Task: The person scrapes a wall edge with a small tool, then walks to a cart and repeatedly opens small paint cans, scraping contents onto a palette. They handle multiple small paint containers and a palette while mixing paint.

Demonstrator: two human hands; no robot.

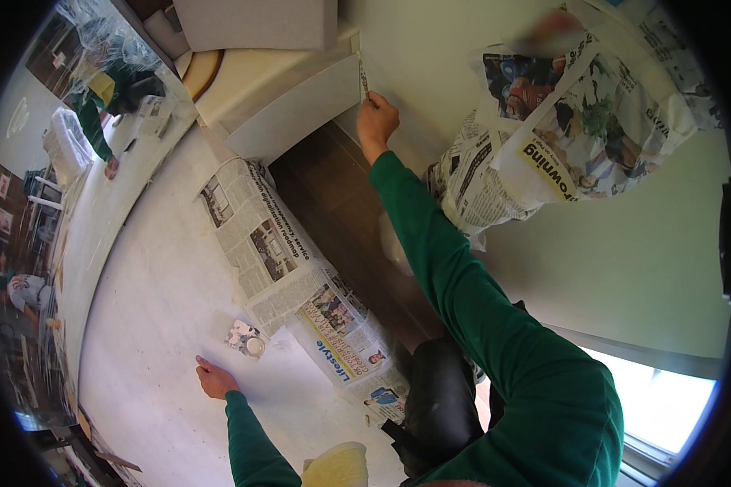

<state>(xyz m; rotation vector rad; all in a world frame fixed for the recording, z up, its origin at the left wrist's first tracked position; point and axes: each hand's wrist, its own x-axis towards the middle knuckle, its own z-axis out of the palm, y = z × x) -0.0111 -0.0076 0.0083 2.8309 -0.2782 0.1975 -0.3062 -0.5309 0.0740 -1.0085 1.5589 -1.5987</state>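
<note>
My right hand (378, 120) is closed around a slim paintbrush (364, 77), raised along the corner where a pale panel meets the wall. My right arm stretches far forward in a green sleeve. My left hand (217, 378) rests on the white surface (154, 300) with its fingers curled in; nothing shows in it. Just beyond that hand sits a small round cup (255, 347), beside a piece of patterned paper (240, 334). Sheets of newspaper (272, 243) cover the right-hand edge of the white surface.
A newspaper-wrapped bulky object (585, 122) juts from the pale green wall at right. Along the left stands a large mirror (65, 211) reflecting my arm, with plastic film at its top. A grey box-like piece (256, 24) is at the back. Dark wooden floor (325, 178) shows below.
</note>
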